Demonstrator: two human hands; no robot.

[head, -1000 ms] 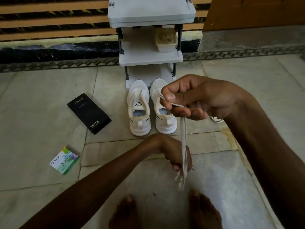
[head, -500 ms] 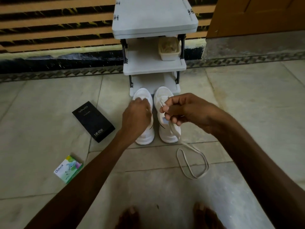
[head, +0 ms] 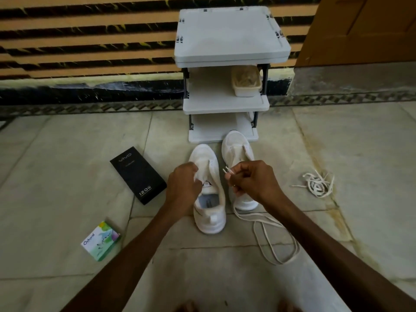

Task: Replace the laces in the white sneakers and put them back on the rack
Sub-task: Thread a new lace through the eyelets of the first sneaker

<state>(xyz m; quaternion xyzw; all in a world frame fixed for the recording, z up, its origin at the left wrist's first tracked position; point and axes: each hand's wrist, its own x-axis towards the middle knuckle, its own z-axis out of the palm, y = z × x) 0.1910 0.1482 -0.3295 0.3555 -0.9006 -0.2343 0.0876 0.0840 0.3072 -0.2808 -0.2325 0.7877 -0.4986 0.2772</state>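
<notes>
lace (head: 270, 220) tips sit pinched in right hand (head: 252, 179), left hand (head: 183, 188) grips upper of near sneaker (head: 210, 215), lace trailing on floor (head: 67, 176).

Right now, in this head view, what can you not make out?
Head view:
Eyelets of the nearer sneaker: covered by the left hand.
Opening of the farther sneaker: behind the right hand, which pinches the lace ends.
Contents of the tub on the rack: blurred, dim.
The feet: cut off by the bottom edge.
</notes>
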